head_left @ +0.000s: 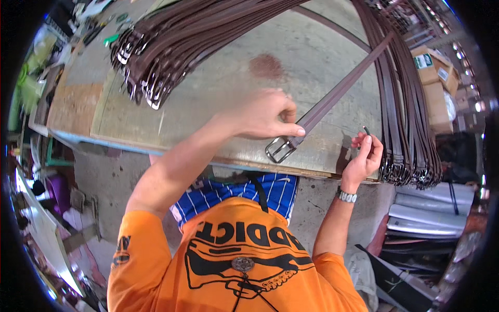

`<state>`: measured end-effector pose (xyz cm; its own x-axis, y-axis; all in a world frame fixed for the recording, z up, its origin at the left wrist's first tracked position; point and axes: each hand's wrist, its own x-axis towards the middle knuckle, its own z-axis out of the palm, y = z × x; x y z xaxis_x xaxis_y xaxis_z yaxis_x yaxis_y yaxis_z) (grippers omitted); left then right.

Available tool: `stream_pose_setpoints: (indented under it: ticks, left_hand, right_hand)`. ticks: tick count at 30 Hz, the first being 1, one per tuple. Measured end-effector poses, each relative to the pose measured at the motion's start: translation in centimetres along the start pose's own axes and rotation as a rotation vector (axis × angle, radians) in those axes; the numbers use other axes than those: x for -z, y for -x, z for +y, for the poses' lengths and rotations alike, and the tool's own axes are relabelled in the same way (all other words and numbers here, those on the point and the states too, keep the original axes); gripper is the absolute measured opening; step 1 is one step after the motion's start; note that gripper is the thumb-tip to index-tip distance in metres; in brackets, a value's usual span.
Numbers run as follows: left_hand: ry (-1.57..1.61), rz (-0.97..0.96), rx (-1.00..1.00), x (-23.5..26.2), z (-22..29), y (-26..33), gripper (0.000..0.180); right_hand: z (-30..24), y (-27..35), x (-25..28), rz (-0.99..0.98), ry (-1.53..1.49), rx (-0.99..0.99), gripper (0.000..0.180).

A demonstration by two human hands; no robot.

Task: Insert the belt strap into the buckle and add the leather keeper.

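A brown belt runs slantwise across the work table, its metal buckle lying close to the front edge. My left hand pinches the strap just behind the buckle, thumb on top. Over the table's front right part, my right hand is raised, apart from the belt. Between its fingertips sits a short dark strip, too small to tell its kind.
A thick bundle of brown belts lies at the far left, buckles toward the left. More belts hang over the table's right side. Cardboard boxes stand beyond them, and silvery rolls lie below at the right.
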<state>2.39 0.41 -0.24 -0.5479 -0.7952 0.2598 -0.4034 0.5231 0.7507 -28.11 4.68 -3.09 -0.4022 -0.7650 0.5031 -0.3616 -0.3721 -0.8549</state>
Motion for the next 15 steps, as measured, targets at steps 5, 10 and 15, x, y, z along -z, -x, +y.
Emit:
stream_pose_setpoints:
  ticks: [5, 10, 15]
  left_hand:
    - [-0.039, -0.101, -0.021, -0.7, -1.0, -0.4, 0.028]
    - [0.006, -0.113, 0.057, 0.0, -1.1, -0.1, 0.029]
    - [0.031, -0.046, 0.039, -0.6, -0.9, -0.1, 0.027]
  right_hand:
    - [-4.9, 4.0, -2.3, -0.284, -0.108, 0.079, 0.01]
    - [-4.3, 4.6, -4.5, -0.562, -0.155, 0.107, 0.01]
    - [-3.8, 4.7, -4.8, -0.606, -0.03, 0.129, 0.009]
